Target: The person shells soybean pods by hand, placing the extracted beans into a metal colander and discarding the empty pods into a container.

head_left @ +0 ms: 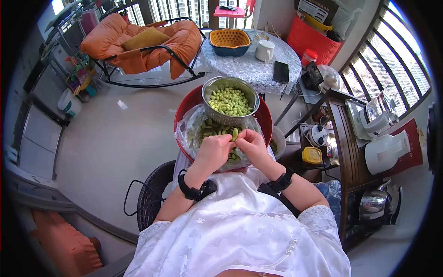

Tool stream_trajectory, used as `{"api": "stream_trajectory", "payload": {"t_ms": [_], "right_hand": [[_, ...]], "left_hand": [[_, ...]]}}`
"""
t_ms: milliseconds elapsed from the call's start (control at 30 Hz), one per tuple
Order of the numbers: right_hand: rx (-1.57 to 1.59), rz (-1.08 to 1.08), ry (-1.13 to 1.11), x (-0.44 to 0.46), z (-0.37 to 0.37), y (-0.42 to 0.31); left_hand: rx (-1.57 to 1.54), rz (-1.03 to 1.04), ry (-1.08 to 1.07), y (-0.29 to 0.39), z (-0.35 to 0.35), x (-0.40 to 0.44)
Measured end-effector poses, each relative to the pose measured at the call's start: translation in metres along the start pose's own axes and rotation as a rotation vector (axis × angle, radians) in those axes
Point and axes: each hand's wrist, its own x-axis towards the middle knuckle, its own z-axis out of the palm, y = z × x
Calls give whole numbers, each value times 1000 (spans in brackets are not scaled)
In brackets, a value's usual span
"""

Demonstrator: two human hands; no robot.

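Note:
My left hand (216, 150) and my right hand (253, 146) meet over the lap, their fingers pinched on one green bean pod (235, 134). Just beneath them, more pods (213, 130) lie in a clear plastic bag (187, 124). The bag sits inside a wide red basin (183, 105). At the basin's far side a perforated metal colander (221, 116) holds many shelled green beans (230, 100). Both wrists wear black bands. The fingertips partly cover the pod, so I cannot tell whether it is split.
Beyond the basin, a lace-covered round table (217, 64) bears a yellow-and-blue basket (230, 42), a white mug (265, 51) and a phone (281, 72). A pale bin (278, 143) stands right of the basin. Further right, a dark wooden shelf (353, 161) holds kettles. An orange rocking chair (143, 46) stands back left.

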Motion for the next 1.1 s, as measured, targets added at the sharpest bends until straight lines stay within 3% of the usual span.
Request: {"api": "stream_trajectory", "payload": {"t_ms": [300, 833, 1000, 1100], "right_hand": [[226, 142, -15, -6, 6, -5], [72, 125, 38, -4, 11, 3], [136, 273, -47, 2, 0, 0], [134, 306, -24, 2, 4, -14]], "left_hand": [[-64, -35, -33, -5, 0, 0], [-144, -172, -32, -16, 8, -2], [-205, -209, -54, -19, 9, -2], [-76, -155, -17, -16, 9, -2]]}}
